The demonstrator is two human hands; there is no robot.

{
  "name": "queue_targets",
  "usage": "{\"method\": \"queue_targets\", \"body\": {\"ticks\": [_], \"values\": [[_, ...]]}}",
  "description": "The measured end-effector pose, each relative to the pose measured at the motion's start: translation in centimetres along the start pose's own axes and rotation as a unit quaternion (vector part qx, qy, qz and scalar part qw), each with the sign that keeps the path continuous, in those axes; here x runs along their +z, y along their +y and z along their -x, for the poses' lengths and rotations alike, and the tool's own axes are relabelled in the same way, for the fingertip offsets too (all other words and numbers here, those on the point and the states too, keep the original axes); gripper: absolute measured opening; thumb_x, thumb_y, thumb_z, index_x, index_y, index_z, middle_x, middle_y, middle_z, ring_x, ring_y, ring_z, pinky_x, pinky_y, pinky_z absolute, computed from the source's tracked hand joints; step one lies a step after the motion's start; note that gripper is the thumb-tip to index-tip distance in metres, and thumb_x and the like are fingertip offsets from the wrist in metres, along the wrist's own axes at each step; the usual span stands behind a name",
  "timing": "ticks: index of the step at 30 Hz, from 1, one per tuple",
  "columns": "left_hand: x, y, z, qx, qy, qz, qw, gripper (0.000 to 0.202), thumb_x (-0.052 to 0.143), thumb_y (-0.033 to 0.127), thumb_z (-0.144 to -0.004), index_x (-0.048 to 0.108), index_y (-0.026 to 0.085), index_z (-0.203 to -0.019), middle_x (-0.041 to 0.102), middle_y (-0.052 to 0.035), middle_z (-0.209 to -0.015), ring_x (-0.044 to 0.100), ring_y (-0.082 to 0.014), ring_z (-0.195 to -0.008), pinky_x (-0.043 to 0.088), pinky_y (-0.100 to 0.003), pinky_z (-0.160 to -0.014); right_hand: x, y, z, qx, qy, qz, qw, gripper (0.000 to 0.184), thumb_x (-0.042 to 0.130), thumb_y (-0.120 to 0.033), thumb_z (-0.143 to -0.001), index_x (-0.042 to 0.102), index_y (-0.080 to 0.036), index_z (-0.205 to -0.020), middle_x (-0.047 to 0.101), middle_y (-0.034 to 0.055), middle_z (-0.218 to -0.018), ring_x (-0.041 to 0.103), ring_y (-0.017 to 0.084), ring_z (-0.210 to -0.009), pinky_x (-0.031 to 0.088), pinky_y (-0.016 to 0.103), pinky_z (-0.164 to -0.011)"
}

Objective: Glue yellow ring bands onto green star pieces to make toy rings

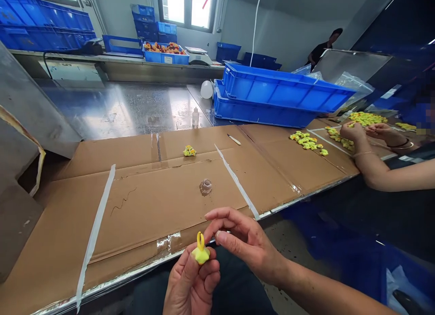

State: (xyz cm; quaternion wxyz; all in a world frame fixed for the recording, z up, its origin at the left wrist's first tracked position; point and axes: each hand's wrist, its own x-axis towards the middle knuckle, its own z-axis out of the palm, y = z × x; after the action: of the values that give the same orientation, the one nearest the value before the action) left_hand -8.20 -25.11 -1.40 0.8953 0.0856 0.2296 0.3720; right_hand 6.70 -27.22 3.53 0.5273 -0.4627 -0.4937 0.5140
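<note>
My left hand [192, 283] pinches a small yellow figure [201, 256] between thumb and fingers, just past the table's front edge. A darker yellow loop [200, 240] sticks up from its top. Close beside it on the right is my right hand [249, 247], its fingers curved and apart, with nothing visible in them. Beyond my hands, a small clear cup [205, 186] stands on the cardboard sheet [159, 188]. Farther back lies a little cluster of yellow figures [189, 151] with orange spots.
A white-handled pen-like tool [234, 139] lies on the cardboard. A clear bottle [195, 118] stands behind it. Stacked blue crates [285, 90] rise at the back right. A co-worker's hands [355, 133] work among yellow pieces [307, 140] on the right.
</note>
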Motion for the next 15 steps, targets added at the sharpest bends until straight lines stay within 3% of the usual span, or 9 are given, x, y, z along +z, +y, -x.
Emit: {"method": "queue_targets", "body": {"ticks": [6, 11, 15], "values": [[0.4, 0.1, 0.0, -0.010, 0.047, -0.031, 0.998, 0.032, 0.089, 0.025, -0.049, 0.077, 0.021, -0.079, 0.078, -0.0041, -0.071, 0.071, -0.0130, -0.057, 0.057, -0.015, -0.056, -0.1, -0.1, 0.4, -0.022, -0.008, 0.049, 0.999, 0.024, 0.050, -0.026, -0.096, 0.049, -0.017, -0.118, 0.067, 0.0062, -0.090, 0.063, 0.017, -0.086, 0.049, 0.032, -0.080], [0.1, 0.2, 0.3, 0.006, 0.032, -0.027, 0.999, 0.028, 0.089, 0.026, -0.048, 0.077, 0.022, -0.073, 0.077, -0.0042, -0.069, 0.070, -0.0124, -0.055, 0.057, -0.016, -0.055, 0.5, -0.6, 0.3, -0.052, -0.051, 0.087, 0.993, 0.026, 0.047, -0.025, -0.098, 0.045, -0.022, -0.125, 0.069, 0.0043, -0.092, 0.063, 0.016, -0.086, 0.048, 0.032, -0.088], [-1.6, 1.3, 2.4, 0.053, 0.008, -0.028, 0.998, 0.029, 0.089, 0.030, -0.049, 0.074, 0.019, -0.072, 0.074, -0.0048, -0.070, 0.069, -0.0139, -0.056, 0.056, -0.019, -0.052, 1.0, 0.3, 1.4, -0.057, -0.057, 0.104, 0.991, 0.034, 0.050, -0.028, -0.097, 0.045, -0.029, -0.130, 0.067, 0.0061, -0.106, 0.063, 0.019, -0.091, 0.051, 0.029, -0.083]]}}
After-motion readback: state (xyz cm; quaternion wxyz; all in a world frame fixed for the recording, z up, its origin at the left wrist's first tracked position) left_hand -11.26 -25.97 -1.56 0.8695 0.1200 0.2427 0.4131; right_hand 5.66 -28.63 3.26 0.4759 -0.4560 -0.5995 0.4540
